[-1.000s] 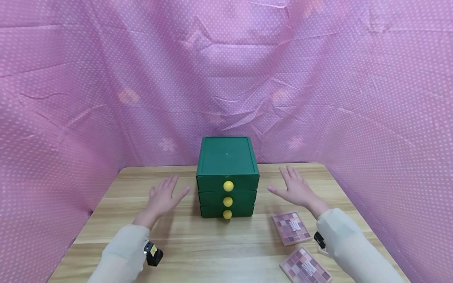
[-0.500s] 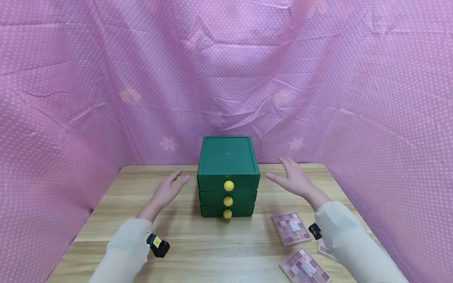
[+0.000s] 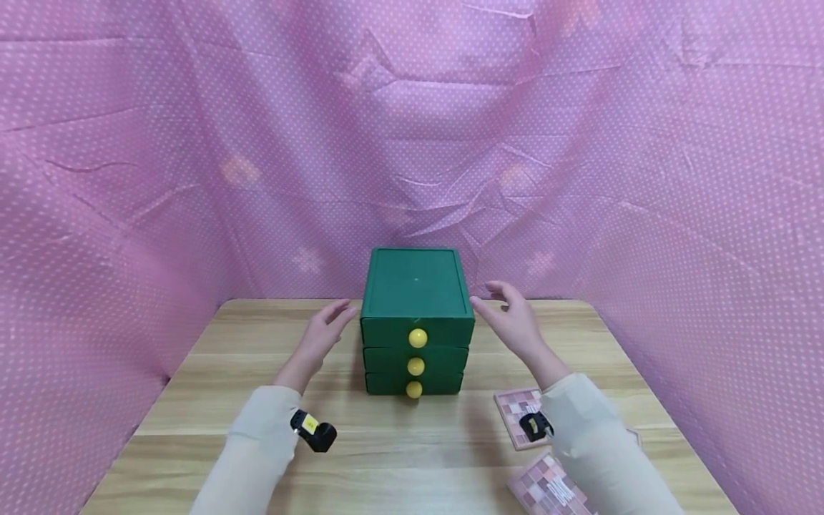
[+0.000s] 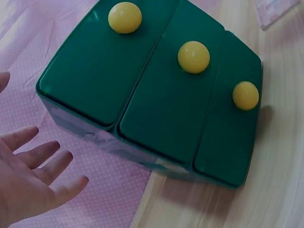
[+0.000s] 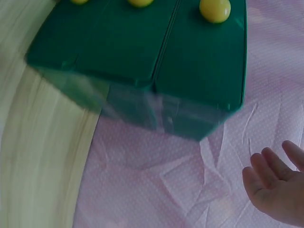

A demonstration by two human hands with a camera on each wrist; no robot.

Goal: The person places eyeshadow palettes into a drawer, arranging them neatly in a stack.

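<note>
A green cabinet of three drawers (image 3: 417, 282) stands at the back middle of the table, its drawers closed. Each drawer front carries a round yellow knob (image 3: 418, 338), seen close up in both wrist views. My left hand (image 3: 322, 336) is raised just left of the cabinet, fingers spread and relaxed, holding nothing. On the other side my right hand (image 3: 511, 322) hovers with its thumb near the cabinet's upper right front corner, also holding nothing. In the left wrist view the left hand's fingers (image 4: 52, 164) are apart from the cabinet's side. The right wrist view shows the right hand (image 5: 275, 183) likewise apart.
Two pink checked palettes (image 3: 547, 490) lie at the right front of the wooden table (image 3: 193, 400), partly under the right sleeve (image 3: 579, 429). A corner of a third shows beyond that sleeve. Pink dotted cloth (image 3: 412, 143) hangs behind and along both sides.
Both hands have moved inward toward the cabinet's sides, and their fingers have drawn a little closer together. The right forearm now covers more of the palettes. The cabinet stands where it was.
</note>
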